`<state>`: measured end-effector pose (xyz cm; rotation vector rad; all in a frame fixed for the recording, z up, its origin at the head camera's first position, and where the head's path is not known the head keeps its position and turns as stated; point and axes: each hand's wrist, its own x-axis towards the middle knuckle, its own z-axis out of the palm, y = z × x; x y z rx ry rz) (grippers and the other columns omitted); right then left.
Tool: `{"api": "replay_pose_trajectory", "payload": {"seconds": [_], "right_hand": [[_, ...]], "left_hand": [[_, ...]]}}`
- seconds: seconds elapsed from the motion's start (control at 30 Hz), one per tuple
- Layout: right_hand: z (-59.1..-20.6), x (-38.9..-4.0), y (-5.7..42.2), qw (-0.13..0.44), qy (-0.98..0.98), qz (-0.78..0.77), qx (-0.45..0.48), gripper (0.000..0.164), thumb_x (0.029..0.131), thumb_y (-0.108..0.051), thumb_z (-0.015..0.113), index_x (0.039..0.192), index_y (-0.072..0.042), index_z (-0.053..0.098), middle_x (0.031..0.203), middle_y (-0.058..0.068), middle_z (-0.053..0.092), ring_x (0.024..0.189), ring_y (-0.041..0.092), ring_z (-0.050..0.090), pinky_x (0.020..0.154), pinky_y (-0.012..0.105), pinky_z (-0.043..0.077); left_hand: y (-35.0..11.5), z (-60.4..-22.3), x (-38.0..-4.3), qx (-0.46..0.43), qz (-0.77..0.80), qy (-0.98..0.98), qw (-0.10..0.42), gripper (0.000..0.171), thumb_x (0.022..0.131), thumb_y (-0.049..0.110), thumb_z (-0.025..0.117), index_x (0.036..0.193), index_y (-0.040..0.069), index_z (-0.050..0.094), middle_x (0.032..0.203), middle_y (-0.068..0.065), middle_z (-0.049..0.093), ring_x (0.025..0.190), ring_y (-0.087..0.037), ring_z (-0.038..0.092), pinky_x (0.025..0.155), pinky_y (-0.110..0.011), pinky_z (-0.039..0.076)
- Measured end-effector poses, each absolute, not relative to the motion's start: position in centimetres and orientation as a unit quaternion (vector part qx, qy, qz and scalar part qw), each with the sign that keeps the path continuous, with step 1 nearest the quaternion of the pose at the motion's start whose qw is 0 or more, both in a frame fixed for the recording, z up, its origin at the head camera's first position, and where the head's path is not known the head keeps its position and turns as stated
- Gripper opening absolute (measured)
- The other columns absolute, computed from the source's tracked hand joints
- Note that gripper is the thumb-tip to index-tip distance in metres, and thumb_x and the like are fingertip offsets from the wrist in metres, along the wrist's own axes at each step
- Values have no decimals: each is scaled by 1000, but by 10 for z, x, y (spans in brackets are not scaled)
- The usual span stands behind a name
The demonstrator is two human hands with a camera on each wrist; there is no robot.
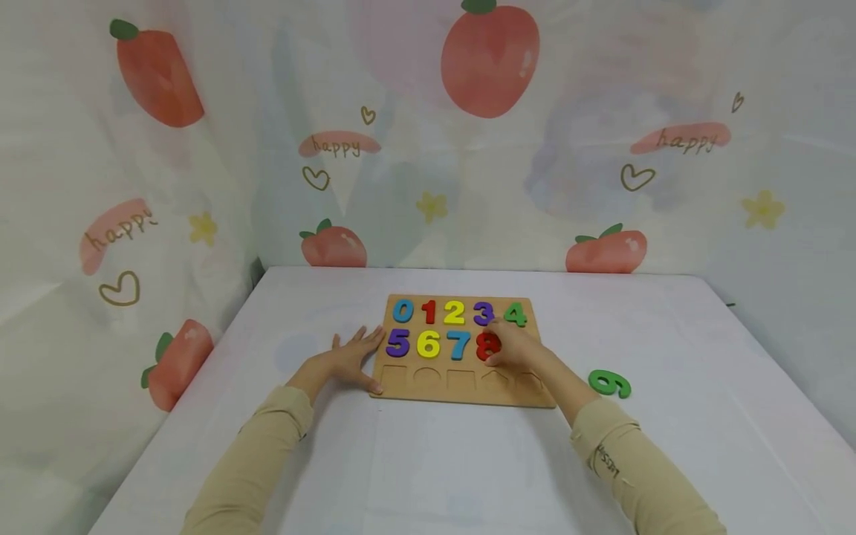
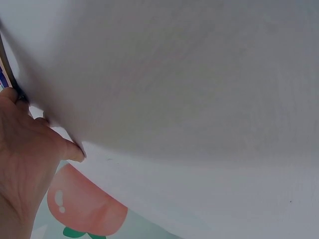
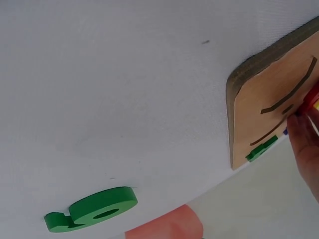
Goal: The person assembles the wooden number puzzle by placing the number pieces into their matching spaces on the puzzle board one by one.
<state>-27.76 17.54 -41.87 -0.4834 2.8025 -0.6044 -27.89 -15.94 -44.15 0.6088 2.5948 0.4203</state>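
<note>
A wooden number board point(image 1: 438, 394) lies on the table. My left hand point(image 1: 349, 361) rests at its left edge with the fingers spread, thumb near the lower left corner. At the right of the middle row, my right hand point(image 1: 516, 346) pinches the red number 8 point(image 1: 486, 346) between fingers and thumb. Whether the 8 is fully down in its recess I cannot tell. The numbers 0 to 7 sit on the board, among them the blue 7 point(image 1: 458, 345) and the green 4 point(image 1: 516, 313). In the right wrist view my right hand point(image 3: 306, 149) is partly cut off.
A green 9 point(image 1: 609, 383) lies flat on the white table point(image 1: 428, 468), right of the board near my right forearm. Along the board's bottom row run several shaped recesses. Printed cloth point(image 1: 428, 208) hangs behind and to the sides of the table.
</note>
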Motion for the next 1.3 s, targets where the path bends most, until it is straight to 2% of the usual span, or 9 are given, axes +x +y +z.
{"api": "replay_pose_trajectory", "payload": {"seconds": [0.27, 0.63, 0.93, 1.13, 1.3], "right_hand": [[-422, -274, 173, 99, 952, -226, -183, 64, 81, -15, 74, 132, 11, 44, 135, 31, 46, 125, 43, 44, 105, 51, 38], [-416, -262, 172, 100, 951, -246, -158, 71, 80, -17, 76, 137, 6, 41, 136, 26, 48, 124, 41, 47, 103, 53, 39], [-406, -255, 182, 90, 947, -284, -119, 58, 83, -16, 71, 133, 3, 48, 132, 27, 51, 123, 44, 47, 96, 53, 46], [-397, -254, 194, 54, 938, -304, -155, 51, 85, -12, 69, 126, 11, 49, 120, 31, 56, 107, 44, 57, 89, 50, 50], [-393, -254, 213, 17, 934, -307, -179, 41, 85, -14, 69, 112, 13, 56, 107, 30, 61, 97, 42, 60, 85, 49, 51]], "left_hand": [[-161, -439, -277, 217, 157, 938, 219, 117, 70, 51, 78, 153, 12, 4, 161, -5, -1, 146, -33, -10, 105, -71, -11], [-165, -441, -275, 213, 149, 940, 221, 116, 70, 51, 78, 153, 13, 6, 161, -4, -1, 146, -32, -10, 106, -70, -11], [-162, -443, -275, 216, 153, 939, 218, 117, 69, 51, 78, 153, 12, 6, 161, -4, -1, 146, -34, -9, 105, -71, -10], [-162, -440, -273, 215, 153, 940, 214, 116, 70, 49, 78, 153, 12, 7, 161, -4, 0, 147, -33, -8, 105, -71, -10], [-160, -438, -275, 217, 147, 941, 215, 115, 71, 52, 77, 153, 13, 5, 161, -4, -1, 146, -33, -9, 106, -70, -9]]}}
